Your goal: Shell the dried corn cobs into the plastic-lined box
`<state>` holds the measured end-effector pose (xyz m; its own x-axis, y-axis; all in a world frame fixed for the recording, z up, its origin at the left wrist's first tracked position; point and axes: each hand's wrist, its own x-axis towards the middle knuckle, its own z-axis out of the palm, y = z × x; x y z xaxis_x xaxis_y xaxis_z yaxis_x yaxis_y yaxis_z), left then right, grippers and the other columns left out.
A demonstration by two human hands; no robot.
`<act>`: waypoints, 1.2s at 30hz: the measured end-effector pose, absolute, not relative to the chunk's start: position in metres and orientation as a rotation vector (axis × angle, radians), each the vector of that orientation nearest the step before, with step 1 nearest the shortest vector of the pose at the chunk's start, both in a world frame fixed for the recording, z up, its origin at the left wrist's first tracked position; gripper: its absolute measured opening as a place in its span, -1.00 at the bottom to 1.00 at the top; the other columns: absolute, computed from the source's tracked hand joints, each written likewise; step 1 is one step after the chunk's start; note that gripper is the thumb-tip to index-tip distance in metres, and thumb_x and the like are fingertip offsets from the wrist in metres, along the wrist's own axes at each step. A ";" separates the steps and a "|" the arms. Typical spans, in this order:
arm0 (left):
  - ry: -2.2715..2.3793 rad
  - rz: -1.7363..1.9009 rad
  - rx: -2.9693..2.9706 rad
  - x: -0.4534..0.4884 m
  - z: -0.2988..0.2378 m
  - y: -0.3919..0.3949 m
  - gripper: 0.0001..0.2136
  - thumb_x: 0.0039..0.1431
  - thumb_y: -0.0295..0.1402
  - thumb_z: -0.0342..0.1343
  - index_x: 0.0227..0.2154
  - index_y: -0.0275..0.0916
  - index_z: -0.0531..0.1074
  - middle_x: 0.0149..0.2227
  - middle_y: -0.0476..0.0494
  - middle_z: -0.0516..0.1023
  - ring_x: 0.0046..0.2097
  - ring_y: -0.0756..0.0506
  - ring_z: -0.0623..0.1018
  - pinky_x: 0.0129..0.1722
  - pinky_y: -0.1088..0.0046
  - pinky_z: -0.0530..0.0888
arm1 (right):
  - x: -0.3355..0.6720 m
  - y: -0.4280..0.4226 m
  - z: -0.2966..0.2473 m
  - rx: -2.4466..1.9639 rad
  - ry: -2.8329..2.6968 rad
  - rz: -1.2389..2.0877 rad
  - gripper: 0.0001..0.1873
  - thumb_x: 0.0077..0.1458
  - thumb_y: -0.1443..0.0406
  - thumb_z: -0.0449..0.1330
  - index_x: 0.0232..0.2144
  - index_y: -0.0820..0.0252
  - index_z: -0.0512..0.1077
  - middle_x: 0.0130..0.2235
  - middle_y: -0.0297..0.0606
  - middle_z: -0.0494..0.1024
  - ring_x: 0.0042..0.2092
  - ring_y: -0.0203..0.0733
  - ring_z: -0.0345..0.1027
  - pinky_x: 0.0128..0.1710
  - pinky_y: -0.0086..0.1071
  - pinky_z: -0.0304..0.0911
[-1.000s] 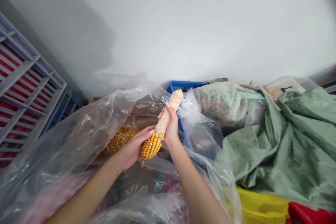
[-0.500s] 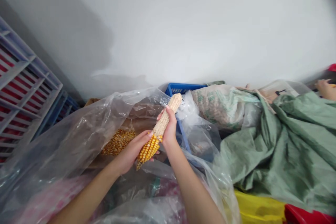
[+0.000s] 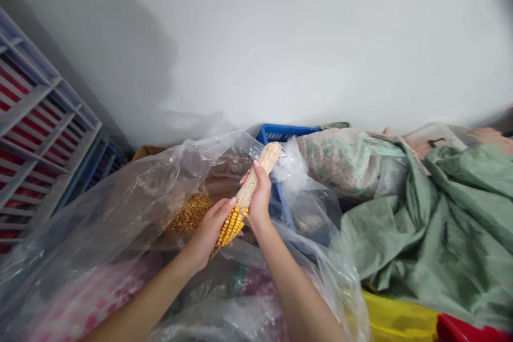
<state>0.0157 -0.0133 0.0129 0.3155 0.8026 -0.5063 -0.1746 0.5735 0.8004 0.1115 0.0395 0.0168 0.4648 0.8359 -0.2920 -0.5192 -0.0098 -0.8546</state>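
Note:
A corn cob point(image 3: 249, 190) slants up to the right between both hands. Its upper part is stripped bare and pale; yellow kernels still cover the lower end. My left hand point(image 3: 209, 232) wraps around the kernelled lower end, thumb pressing on the kernels. Higher up, my right hand point(image 3: 260, 199) grips the bare part of the cob. Just beyond the left hand lies a heap of loose yellow kernels point(image 3: 189, 212) inside a clear plastic bag point(image 3: 132, 208).
Grey slatted crates point(image 3: 36, 117) with red inside stand at the left. A blue basket point(image 3: 284, 132) sits behind the cob. A filled woven sack point(image 3: 344, 157) and rumpled green cloth point(image 3: 449, 214) lie at the right. Yellow point(image 3: 395, 320) and red plastic show bottom right. White wall behind.
The left hand has closed further over the kernelled end, covering more of it. The right hand and cob stay almost in place. The view has shifted slightly.

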 end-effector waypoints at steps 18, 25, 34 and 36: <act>0.945 0.808 0.620 0.013 0.009 -0.007 -0.64 0.02 -0.11 0.08 -0.20 -0.27 0.42 -0.22 -0.14 0.55 -0.19 -0.09 0.52 -0.22 0.48 0.41 | 0.107 0.032 0.021 -1.246 -0.426 1.011 -0.66 -0.11 0.10 0.16 -0.68 0.23 0.27 -0.73 -0.43 0.31 -0.68 -0.39 0.10 -0.63 -0.46 0.03; 0.922 0.736 0.609 0.014 0.005 -0.006 -0.60 0.03 -0.10 0.07 -0.14 -0.25 0.39 -0.26 -0.15 0.55 -0.36 -0.05 0.53 -0.39 0.50 0.44 | 0.109 0.028 0.023 -1.244 -0.495 1.007 -0.61 -0.11 0.09 0.16 -0.74 0.24 0.25 -0.75 -0.43 0.27 -0.69 -0.41 0.08 -0.64 -0.47 0.02; 0.814 0.593 0.547 0.013 0.011 -0.005 -0.71 0.09 -0.15 0.00 -0.20 -0.21 0.38 -0.31 -0.13 0.50 -0.37 -0.07 0.51 -0.44 0.40 0.48 | 0.124 0.039 0.026 -0.995 -0.462 1.164 -0.75 -0.14 0.17 0.17 -0.63 0.22 0.26 -0.69 -0.46 0.30 -0.66 -0.42 0.09 -0.62 -0.49 0.02; 0.785 0.599 0.590 0.011 0.012 -0.005 -0.75 0.04 -0.20 0.08 -0.24 -0.19 0.39 -0.32 -0.08 0.49 -0.33 -0.07 0.50 -0.37 0.40 0.48 | 0.126 0.039 0.027 -0.978 -0.470 1.165 -0.75 -0.14 0.17 0.17 -0.64 0.22 0.26 -0.69 -0.46 0.29 -0.67 -0.43 0.08 -0.63 -0.49 0.00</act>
